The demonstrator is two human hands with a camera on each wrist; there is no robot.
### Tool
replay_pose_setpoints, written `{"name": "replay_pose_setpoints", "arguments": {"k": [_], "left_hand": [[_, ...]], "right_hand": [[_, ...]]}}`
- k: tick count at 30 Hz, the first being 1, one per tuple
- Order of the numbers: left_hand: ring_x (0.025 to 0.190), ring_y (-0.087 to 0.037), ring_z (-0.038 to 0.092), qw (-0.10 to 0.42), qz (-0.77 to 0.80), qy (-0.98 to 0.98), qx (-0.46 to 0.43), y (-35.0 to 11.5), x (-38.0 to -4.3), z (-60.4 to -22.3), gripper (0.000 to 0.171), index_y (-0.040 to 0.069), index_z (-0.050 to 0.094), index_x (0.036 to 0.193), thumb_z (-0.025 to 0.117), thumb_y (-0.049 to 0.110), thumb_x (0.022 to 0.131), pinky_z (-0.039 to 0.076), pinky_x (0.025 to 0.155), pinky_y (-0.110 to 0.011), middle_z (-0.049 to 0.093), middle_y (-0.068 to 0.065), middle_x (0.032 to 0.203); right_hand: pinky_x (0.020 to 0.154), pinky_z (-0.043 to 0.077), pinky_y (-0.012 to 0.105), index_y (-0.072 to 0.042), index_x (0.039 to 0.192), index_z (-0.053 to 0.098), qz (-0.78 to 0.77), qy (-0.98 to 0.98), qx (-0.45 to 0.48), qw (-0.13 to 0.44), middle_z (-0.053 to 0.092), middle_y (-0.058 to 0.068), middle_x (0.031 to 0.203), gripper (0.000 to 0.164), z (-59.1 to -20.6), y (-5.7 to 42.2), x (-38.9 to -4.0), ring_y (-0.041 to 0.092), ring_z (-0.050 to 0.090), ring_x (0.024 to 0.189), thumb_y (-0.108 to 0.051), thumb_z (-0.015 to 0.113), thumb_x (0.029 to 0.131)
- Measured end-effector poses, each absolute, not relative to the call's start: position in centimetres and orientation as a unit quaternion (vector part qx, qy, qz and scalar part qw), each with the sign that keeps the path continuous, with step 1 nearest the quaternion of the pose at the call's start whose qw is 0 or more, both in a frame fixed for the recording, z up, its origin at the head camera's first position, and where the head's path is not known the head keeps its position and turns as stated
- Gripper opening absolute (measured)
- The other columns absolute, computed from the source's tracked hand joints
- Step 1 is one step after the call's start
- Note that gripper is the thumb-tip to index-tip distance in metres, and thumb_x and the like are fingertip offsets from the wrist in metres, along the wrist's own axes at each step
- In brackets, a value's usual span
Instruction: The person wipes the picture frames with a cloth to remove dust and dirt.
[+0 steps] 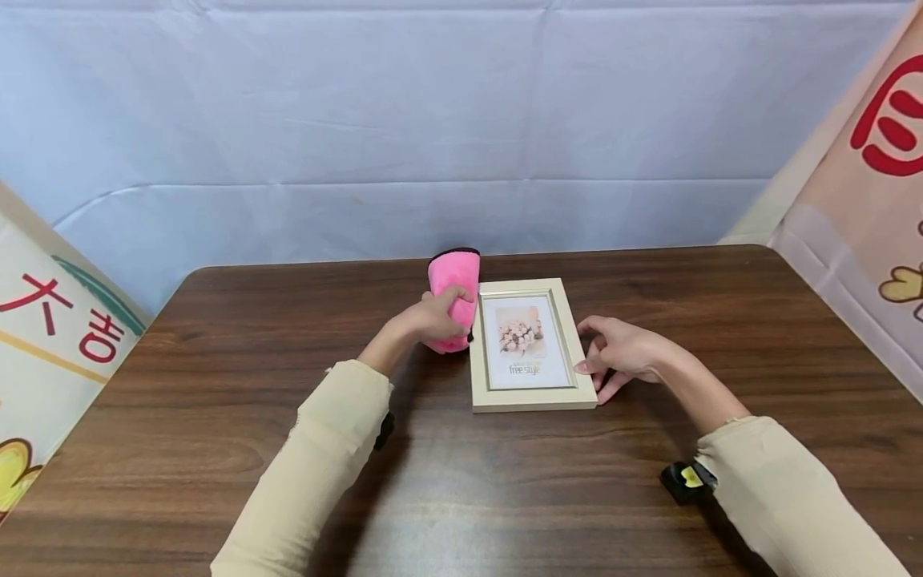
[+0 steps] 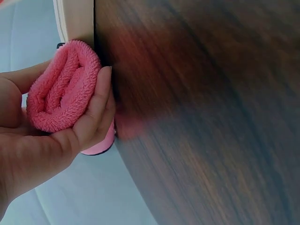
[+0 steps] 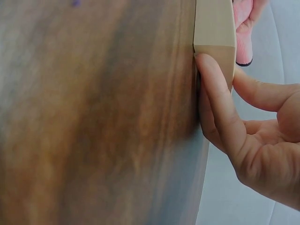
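Observation:
A cream picture frame with a gold inner edge and a flower print lies face up on the table. Against its left side is a rolled pink plush cloth with dark edging. My left hand grips this cloth, thumb on one side and fingers round the other; the left wrist view shows the end of the pink roll in the palm. At the opposite side, my right hand holds the frame's right edge, thumb on top and fingers at the side, as the frame's corner shows in the right wrist view.
The brown wooden table stretches to a pale blue cloth backdrop behind it. Printed cloths hang at the left and right sides. Both forearms in beige sleeves reach in from the front, with dark wrist devices.

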State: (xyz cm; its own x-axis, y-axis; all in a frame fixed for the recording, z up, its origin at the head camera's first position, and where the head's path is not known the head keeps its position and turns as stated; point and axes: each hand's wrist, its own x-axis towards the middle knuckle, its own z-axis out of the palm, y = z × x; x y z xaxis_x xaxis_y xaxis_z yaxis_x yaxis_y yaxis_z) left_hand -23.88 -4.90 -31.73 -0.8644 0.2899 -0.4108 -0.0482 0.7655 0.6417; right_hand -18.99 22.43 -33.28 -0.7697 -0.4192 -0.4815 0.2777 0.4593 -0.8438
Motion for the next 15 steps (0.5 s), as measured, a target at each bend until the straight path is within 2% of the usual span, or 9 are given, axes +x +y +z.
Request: {"name": "replay_pose_setpoints", "arguments": {"k": [5,7,9,15], "left_hand": [[0.117,-0.033,0.030,0.246,0.344,0.904,0.062,-4.90,-24.30,-31.75,0.047,0.018,0.040,0.126,0.061,0.009,0.085,0.053,0.062,-0.025,0.020,-0.021,0.135],[0.115,-0.031,0.032,0.247,0.358,0.898,0.059,-4.83,-24.29,-31.67,0.046,0.017,0.041,0.126,0.061,0.008,0.085,0.054,0.059,-0.026,0.019,-0.021,0.135],[0.111,-0.031,0.040,0.245,0.369,0.895,0.061,-4.67,-24.25,-31.56,0.047,0.016,0.042,0.125,0.061,0.006,0.084,0.055,0.058,-0.027,0.020,-0.021,0.134],[0.106,-0.028,0.038,0.201,0.350,0.910,0.095,-4.00,-24.02,-31.03,0.046,0.012,0.049,0.118,0.062,-0.002,0.075,0.052,0.056,-0.025,0.032,-0.019,0.123]], "right_hand": [[0.059,0.056,0.044,0.006,0.131,0.017,-0.520,0.784,-0.045,0.337,0.051,0.017,0.078,0.058,-33.28,22.39,-19.03,0.023,0.058,0.063,0.004,0.055,0.087],[0.059,0.056,0.043,0.006,0.131,0.018,-0.520,0.784,-0.045,0.337,0.051,0.017,0.078,0.058,-33.28,22.39,-19.03,0.023,0.058,0.062,0.004,0.055,0.087],[0.059,0.056,0.043,0.006,0.131,0.018,-0.520,0.783,-0.045,0.337,0.051,0.017,0.078,0.057,-33.28,22.41,-19.02,0.023,0.058,0.062,0.004,0.055,0.087],[0.060,0.056,0.044,0.006,0.131,0.018,-0.516,0.786,-0.041,0.338,0.050,0.018,0.079,0.058,-33.18,22.37,-19.00,0.024,0.057,0.063,0.004,0.055,0.087]]}}
